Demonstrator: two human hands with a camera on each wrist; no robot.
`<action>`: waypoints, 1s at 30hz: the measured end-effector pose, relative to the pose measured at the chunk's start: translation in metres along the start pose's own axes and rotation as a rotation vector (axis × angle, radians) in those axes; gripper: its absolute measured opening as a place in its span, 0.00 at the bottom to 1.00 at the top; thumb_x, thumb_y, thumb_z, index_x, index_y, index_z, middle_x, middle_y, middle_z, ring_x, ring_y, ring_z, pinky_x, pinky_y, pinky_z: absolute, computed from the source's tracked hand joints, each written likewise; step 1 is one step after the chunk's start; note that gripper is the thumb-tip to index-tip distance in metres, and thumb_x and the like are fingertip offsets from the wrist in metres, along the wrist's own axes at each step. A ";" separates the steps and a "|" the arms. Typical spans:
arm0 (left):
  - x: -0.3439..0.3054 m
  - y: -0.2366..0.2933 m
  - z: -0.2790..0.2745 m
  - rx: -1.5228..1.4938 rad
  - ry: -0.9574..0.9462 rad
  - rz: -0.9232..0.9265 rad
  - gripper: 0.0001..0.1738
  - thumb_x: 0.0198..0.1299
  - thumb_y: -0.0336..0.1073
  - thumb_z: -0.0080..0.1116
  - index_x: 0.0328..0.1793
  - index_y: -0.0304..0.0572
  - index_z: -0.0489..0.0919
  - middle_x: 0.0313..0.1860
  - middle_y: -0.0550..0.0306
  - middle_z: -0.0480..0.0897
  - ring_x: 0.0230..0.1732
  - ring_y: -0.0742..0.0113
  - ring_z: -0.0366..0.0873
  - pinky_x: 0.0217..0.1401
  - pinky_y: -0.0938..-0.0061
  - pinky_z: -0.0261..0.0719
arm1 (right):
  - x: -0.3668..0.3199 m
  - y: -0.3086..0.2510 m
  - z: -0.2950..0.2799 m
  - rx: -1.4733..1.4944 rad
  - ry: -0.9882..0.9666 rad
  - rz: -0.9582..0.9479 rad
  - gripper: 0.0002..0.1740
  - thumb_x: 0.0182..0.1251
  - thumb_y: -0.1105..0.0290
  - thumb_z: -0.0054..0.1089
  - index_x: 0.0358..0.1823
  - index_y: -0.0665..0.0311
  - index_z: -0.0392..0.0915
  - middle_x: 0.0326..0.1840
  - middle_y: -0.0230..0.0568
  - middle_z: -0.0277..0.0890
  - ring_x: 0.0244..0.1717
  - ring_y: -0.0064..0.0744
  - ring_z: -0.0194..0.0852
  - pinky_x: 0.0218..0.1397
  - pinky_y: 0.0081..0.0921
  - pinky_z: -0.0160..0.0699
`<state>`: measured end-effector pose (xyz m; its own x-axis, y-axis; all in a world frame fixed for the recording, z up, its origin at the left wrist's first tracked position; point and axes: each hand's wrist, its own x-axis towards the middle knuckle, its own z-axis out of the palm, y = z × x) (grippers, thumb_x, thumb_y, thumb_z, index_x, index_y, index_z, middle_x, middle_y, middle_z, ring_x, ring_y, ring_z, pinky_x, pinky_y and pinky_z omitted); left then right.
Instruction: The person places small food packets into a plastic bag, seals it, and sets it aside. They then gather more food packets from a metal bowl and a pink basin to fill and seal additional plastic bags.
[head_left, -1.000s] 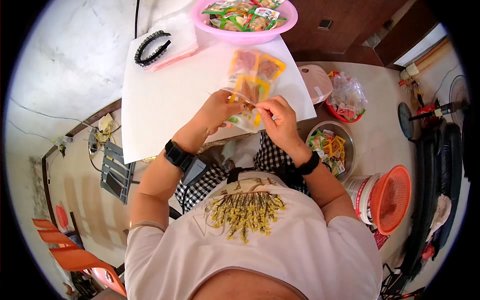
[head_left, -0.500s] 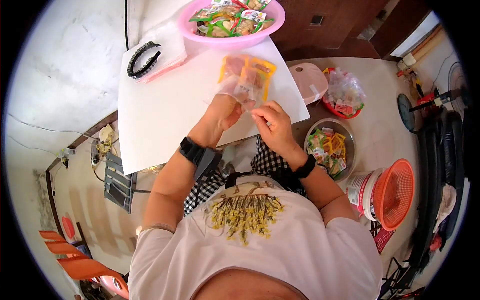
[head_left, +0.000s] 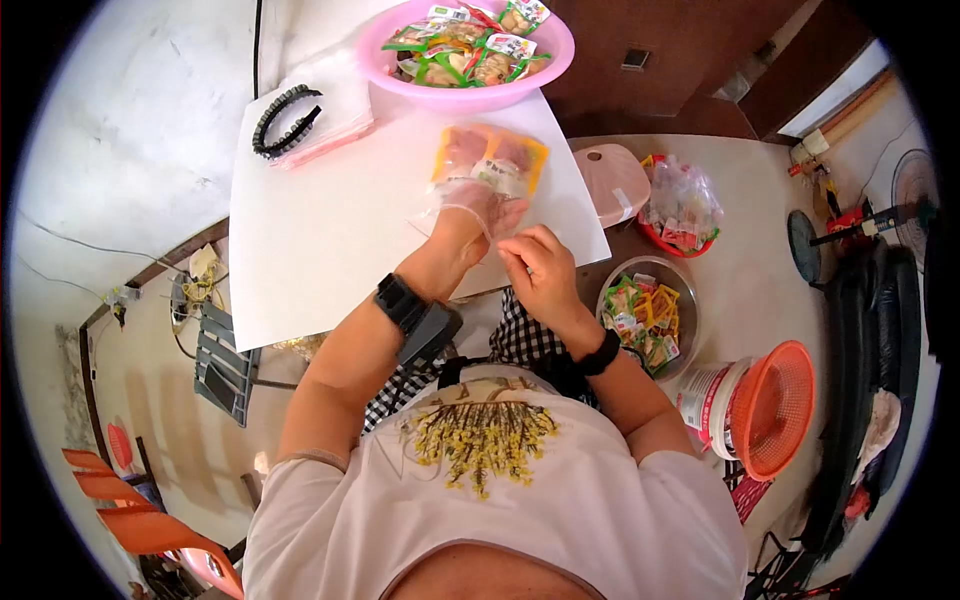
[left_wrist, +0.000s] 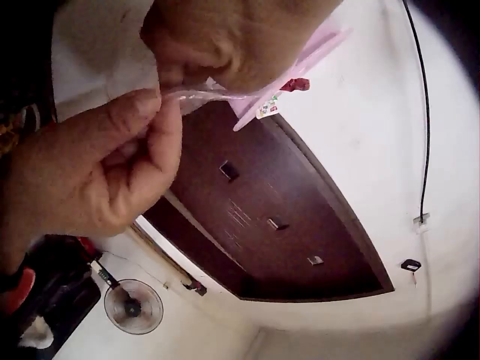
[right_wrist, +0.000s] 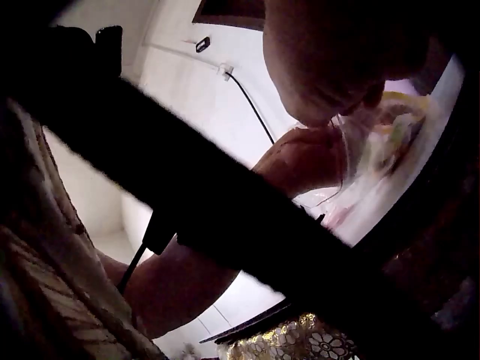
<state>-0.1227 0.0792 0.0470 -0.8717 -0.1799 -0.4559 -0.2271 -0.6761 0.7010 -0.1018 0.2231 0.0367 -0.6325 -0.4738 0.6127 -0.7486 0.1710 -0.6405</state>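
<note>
My left hand (head_left: 468, 226) reaches inside a clear plastic bag (head_left: 456, 187), with the bag's mouth round the wrist and the fingers extended. At the bag's near edge, my right hand (head_left: 545, 266) pinches the film between thumb and forefinger. In the left wrist view, the right thumb and forefinger (left_wrist: 154, 109) meet on a thin fold of plastic. Yellow-edged food packets (head_left: 513, 152) lie just beyond the left hand on the white table (head_left: 330, 235), overlapped by the bag.
A pink basin (head_left: 400, 85) of green-edged packets stands at the table's back. To its left, a black headband (head_left: 262, 140) rests on a stack of clear bags (head_left: 345, 120). On the floor at right are a metal bowl (head_left: 690, 320) of packets and an orange basket (head_left: 785, 400).
My left hand has slid deeper into the bag, whose mouth now circles the wrist. The right hand has kept pinching the bag's edge, moving slightly nearer the body.
</note>
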 end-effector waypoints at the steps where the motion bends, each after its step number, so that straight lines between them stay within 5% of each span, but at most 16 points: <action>1: 0.002 -0.003 0.002 0.013 0.004 0.000 0.14 0.69 0.36 0.42 0.55 0.36 0.71 0.44 0.51 0.79 0.40 0.61 0.80 0.40 0.73 0.82 | 0.000 -0.001 0.000 -0.002 -0.010 0.006 0.06 0.57 0.78 0.60 0.37 0.63 0.78 0.34 0.42 0.74 0.32 0.44 0.76 0.33 0.33 0.74; 6: -0.012 -0.008 -0.024 0.127 -0.141 0.007 0.17 0.70 0.37 0.44 0.57 0.32 0.70 0.47 0.49 0.79 0.43 0.62 0.80 0.44 0.72 0.82 | -0.003 0.000 -0.001 -0.023 -0.110 0.099 0.09 0.51 0.81 0.59 0.34 0.64 0.73 0.35 0.43 0.73 0.34 0.51 0.74 0.35 0.38 0.74; 12: -0.086 0.006 -0.076 0.585 -0.128 0.062 0.12 0.64 0.30 0.53 0.51 0.33 0.78 0.39 0.57 0.83 0.32 0.68 0.80 0.32 0.76 0.78 | -0.012 0.000 -0.002 -0.155 -0.064 -0.016 0.13 0.46 0.80 0.65 0.31 0.63 0.68 0.42 0.45 0.69 0.34 0.45 0.73 0.35 0.34 0.74; 15: -0.097 0.009 -0.105 1.141 -0.152 0.645 0.09 0.62 0.29 0.55 0.47 0.36 0.81 0.35 0.57 0.83 0.26 0.65 0.79 0.29 0.75 0.77 | -0.015 -0.007 -0.007 -0.278 -0.144 -0.156 0.14 0.45 0.76 0.69 0.33 0.62 0.73 0.47 0.45 0.69 0.43 0.45 0.72 0.43 0.36 0.74; 19: -0.105 0.029 -0.116 1.856 -0.102 1.162 0.13 0.53 0.32 0.60 0.46 0.48 0.83 0.41 0.59 0.79 0.41 0.64 0.78 0.38 0.74 0.75 | -0.016 -0.011 -0.007 -0.380 -0.192 -0.320 0.14 0.46 0.73 0.71 0.37 0.59 0.80 0.55 0.45 0.68 0.56 0.50 0.67 0.57 0.41 0.68; 22: -0.109 0.034 -0.107 2.034 -0.051 1.401 0.14 0.52 0.36 0.58 0.46 0.52 0.82 0.49 0.59 0.76 0.56 0.65 0.72 0.52 0.68 0.71 | -0.011 -0.017 -0.007 -0.533 -0.178 -0.356 0.15 0.50 0.72 0.64 0.43 0.56 0.82 0.56 0.44 0.69 0.58 0.47 0.67 0.57 0.37 0.69; 25: -0.088 0.030 -0.109 2.055 0.018 1.593 0.14 0.54 0.38 0.55 0.47 0.52 0.81 0.54 0.58 0.73 0.63 0.62 0.66 0.60 0.61 0.65 | -0.005 -0.012 -0.007 -0.589 -0.215 -0.356 0.12 0.50 0.73 0.62 0.38 0.58 0.81 0.55 0.44 0.70 0.58 0.47 0.67 0.57 0.37 0.69; 30: -0.071 0.043 -0.116 2.094 -0.040 1.570 0.12 0.54 0.37 0.56 0.44 0.50 0.82 0.51 0.59 0.74 0.61 0.63 0.67 0.59 0.61 0.66 | 0.001 -0.001 -0.020 -0.547 -0.263 -0.370 0.09 0.47 0.74 0.59 0.33 0.61 0.78 0.44 0.38 0.74 0.48 0.41 0.73 0.49 0.35 0.72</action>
<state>-0.0200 -0.0195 0.0460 -0.7414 0.3988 0.5398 0.3117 0.9169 -0.2492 -0.1058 0.2393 0.0474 -0.3002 -0.7657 0.5689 -0.9410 0.3353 -0.0452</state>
